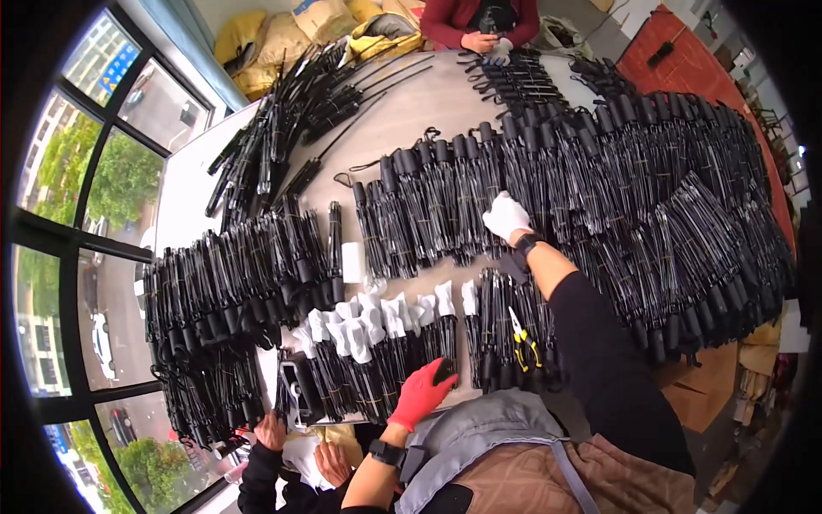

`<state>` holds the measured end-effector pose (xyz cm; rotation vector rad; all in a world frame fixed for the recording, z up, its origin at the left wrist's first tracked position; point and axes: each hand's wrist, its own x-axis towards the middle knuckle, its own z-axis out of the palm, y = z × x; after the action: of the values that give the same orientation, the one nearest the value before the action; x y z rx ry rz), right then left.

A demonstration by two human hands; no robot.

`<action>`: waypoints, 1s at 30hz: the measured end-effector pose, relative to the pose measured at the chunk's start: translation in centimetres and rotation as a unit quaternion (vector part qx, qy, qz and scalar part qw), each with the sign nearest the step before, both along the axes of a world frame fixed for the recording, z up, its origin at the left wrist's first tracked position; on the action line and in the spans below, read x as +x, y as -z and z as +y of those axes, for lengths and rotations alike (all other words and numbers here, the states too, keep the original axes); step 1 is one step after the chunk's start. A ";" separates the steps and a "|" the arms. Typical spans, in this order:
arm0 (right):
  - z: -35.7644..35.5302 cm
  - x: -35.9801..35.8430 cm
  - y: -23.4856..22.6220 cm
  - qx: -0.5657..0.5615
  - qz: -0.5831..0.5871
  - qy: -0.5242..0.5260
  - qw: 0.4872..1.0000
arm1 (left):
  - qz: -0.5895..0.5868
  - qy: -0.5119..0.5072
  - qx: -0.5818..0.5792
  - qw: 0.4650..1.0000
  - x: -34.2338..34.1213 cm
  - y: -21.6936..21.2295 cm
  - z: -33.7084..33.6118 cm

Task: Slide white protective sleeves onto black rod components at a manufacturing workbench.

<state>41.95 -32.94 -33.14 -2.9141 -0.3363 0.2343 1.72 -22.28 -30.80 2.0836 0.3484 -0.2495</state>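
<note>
My left hand (419, 396), in a red glove, curls at the lower end of a black folding umbrella frame (446, 336) whose top is wrapped in white. The black handle end shows between its fingers. Farther up the table, my right hand (507, 216), in a white glove, is closed over the long row of folding umbrella frames (437, 201). Its fingers hide the part they grip. Beside the left hand stand several frames with white wrapped tops (355, 334). Bare frames (497, 334) lie to their right, with yellow-handled pliers (524, 343) on them.
Dense umbrella frames fill the right (685, 214) and left (231, 265) sides of the table (342, 154). A loose pile (274, 128) lies at the far left. Another person's hands (330, 463) are at the near left edge; a person in red (441, 21) works opposite. Windows (111, 257) line the left.
</note>
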 end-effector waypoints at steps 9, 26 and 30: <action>-5.5 -6.0 -20.3 0.329 0.419 -0.069 0.844 | -0.288 -0.003 0.379 0.879 11.8 -10.2 5.0; -3.8 -25.5 -17.5 0.490 0.569 -0.155 0.643 | -0.212 -0.157 -0.630 0.731 11.9 -20.7 4.7; -2.3 -23.8 -20.1 0.496 0.534 -0.244 0.640 | -0.234 -0.148 -0.590 0.758 8.2 -20.2 4.7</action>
<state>18.15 -35.20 -13.01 -1.1887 -0.6967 1.2650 9.95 -17.59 -10.61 0.7511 0.1251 0.2268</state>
